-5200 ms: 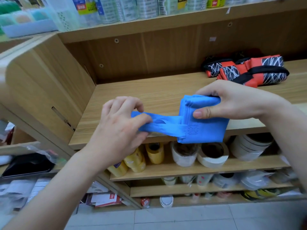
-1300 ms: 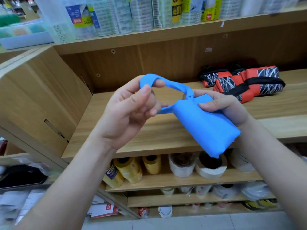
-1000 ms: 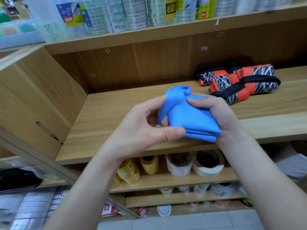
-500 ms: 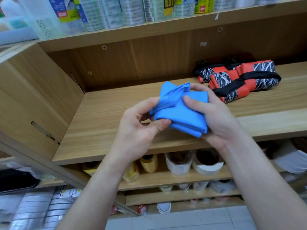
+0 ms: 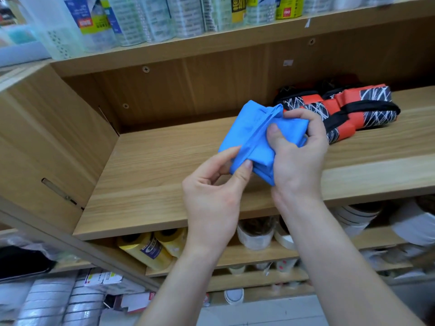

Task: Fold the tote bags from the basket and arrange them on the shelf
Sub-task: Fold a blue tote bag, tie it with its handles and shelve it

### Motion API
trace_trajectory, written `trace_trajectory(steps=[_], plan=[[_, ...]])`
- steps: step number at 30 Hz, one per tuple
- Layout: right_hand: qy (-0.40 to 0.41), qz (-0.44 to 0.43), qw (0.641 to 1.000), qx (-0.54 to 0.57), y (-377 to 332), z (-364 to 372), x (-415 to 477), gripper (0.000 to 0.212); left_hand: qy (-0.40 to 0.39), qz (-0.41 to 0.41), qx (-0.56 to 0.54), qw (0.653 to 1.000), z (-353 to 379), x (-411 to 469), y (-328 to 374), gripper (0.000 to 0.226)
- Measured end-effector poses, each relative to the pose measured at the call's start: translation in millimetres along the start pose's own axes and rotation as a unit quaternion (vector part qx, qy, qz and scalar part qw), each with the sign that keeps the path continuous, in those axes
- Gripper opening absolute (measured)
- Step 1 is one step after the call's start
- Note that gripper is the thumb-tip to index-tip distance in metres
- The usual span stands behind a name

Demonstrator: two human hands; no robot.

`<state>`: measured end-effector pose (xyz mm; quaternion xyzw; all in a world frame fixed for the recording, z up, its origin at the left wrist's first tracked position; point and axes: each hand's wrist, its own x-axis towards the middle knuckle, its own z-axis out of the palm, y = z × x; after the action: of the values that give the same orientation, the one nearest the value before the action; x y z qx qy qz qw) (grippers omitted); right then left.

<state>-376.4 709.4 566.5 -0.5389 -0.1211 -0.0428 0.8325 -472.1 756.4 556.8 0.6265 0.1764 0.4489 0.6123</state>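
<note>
A blue tote bag (image 5: 253, 132), folded into a small packet with its strap wrapped across it, is held just above the wooden shelf (image 5: 164, 161). My right hand (image 5: 296, 158) grips the packet's right side, thumb pressed on top. My left hand (image 5: 211, 191) pinches the lower left corner and strap end between thumb and fingers. Folded orange, black and white patterned tote bags (image 5: 346, 111) lie on the shelf at the right, just behind my right hand.
The shelf's wooden side panel (image 5: 47, 142) stands on the left, its back wall behind. Tape rolls (image 5: 150, 248) and other rolls fill the lower shelves. Packaged goods (image 5: 153, 17) line the upper shelf. Tiled floor lies below.
The strap loop that my left hand held up has been wrapped round the packet. Both hands carried the bag up and right, close to the patterned bags.
</note>
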Motion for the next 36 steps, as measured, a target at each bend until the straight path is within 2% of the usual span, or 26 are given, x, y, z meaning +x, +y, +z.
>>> trace_trajectory(steps=[3, 5, 6, 8, 9, 10, 12, 14, 16, 18, 20, 23, 26, 28, 32, 34, 36], plan=[[-0.014, -0.065, 0.996, -0.063, 2.8, 0.1, 4.8, 0.029, -0.042, 0.000, 0.060, 0.997, -3.4, -6.1, 2.8, 0.028], [-0.082, -0.050, 0.991, -0.090, 3.9, 0.1, 8.0, 0.044, -0.046, 0.002, 0.076, 0.996, -10.9, -8.4, 7.1, 0.024], [-0.114, -0.031, 0.988, -0.101, 4.1, -1.0, 9.4, 0.054, -0.044, 0.040, 0.118, 0.991, -17.2, -8.3, 8.2, 0.021], [-0.138, 0.002, 0.985, -0.102, -0.6, -5.7, 14.1, 0.065, -0.057, 0.172, 0.251, 0.951, -29.4, -5.2, 12.2, 0.016], [-0.142, 0.012, 0.985, -0.095, -4.1, -8.4, 16.8, 0.063, -0.054, 0.214, 0.290, 0.931, -34.6, -3.4, 14.0, 0.018], [-0.154, 0.016, 0.984, -0.093, -7.2, -11.1, 19.7, 0.056, -0.049, 0.218, 0.302, 0.927, -37.5, -0.4, 15.1, 0.024], [-0.209, 0.016, 0.972, -0.109, -10.5, -15.4, 22.4, 0.044, -0.062, 0.161, 0.296, 0.939, -40.2, 9.6, 19.3, 0.048], [-0.273, 0.025, 0.956, -0.102, -11.8, -17.4, 20.1, 0.041, -0.123, 0.062, 0.267, 0.954, -37.4, 22.5, 24.5, 0.072], [-0.329, 0.029, 0.941, -0.080, -14.6, -18.5, 17.6, 0.044, -0.176, 0.001, 0.210, 0.962, -33.8, 34.4, 24.0, 0.077], [-0.371, 0.033, 0.923, -0.102, -20.5, -20.5, 18.4, 0.047, -0.184, 0.006, 0.196, 0.963, -28.9, 44.1, 22.6, 0.064], [-0.383, 0.046, 0.908, -0.163, -23.4, -20.7, 22.1, 0.045, -0.144, 0.016, 0.158, 0.977, -23.4, 46.5, 19.1, 0.050], [-0.309, -0.008, 0.922, -0.232, -18.6, -20.0, 25.3, 0.034, -0.102, -0.062, 0.039, 0.992, -13.5, 43.1, 14.5, 0.044], [-0.253, -0.101, 0.922, -0.276, -13.2, -28.1, 30.4, 0.028, -0.162, -0.164, -0.021, 0.973, -13.9, 48.6, 16.7, 0.039], [-0.258, -0.138, 0.911, -0.290, -12.8, -36.4, 34.5, 0.024, -0.217, -0.166, 0.015, 0.962, -18.1, 56.4, 22.6, 0.038], [-0.333, -0.184, 0.860, -0.340, -12.4, -42.5, 40.1, 0.028, -0.300, -0.094, 0.158, 0.936, -8.6, 66.9, 26.1, 0.023], [-0.372, -0.167, 0.841, -0.355, -13.0, -45.7, 44.6, 0.035, -0.303, -0.086, 0.184, 0.931, -1.3, 70.6, 22.2, 0.021], [-0.378, -0.136, 0.840, -0.366, -16.6, -52.2, 53.1, 0.042, -0.272, -0.102, 0.165, 0.943, 3.6, 76.1, 18.0, 0.017]])
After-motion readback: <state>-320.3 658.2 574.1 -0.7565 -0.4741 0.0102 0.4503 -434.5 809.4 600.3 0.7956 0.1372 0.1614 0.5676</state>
